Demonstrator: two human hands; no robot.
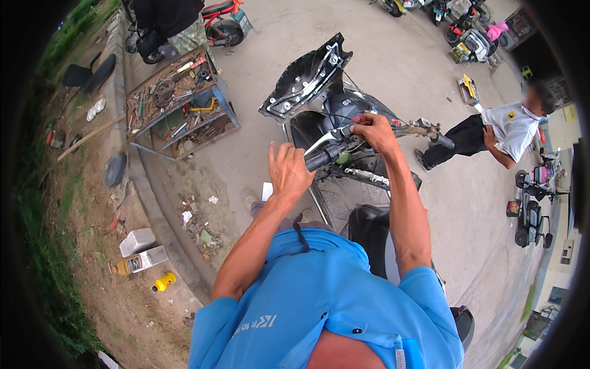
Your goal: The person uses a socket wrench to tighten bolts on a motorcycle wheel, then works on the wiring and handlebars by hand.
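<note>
A partly stripped scooter (353,106) stands before me, its handlebar bare. My left hand (287,171) is at the outer end of the black left handlebar grip (327,156), fingers bent over; their tips are hidden. A silver brake lever (321,141) runs along the front of that grip. My right hand (372,131) pinches at the lever's inner end, near a thin dark cable; the fingers hide what they hold. A black front panel with a lamp unit (307,79) tilts up beyond the handlebar. The right grip (443,141) points away to the right.
At left stands a metal tool cart (212,117) loaded with tools and parts. Another person (507,126) stands at right, hand on hip. A yellow bottle (164,281) and white containers (136,243) lie past the curb (161,230). More scooters (476,43) are parked far right.
</note>
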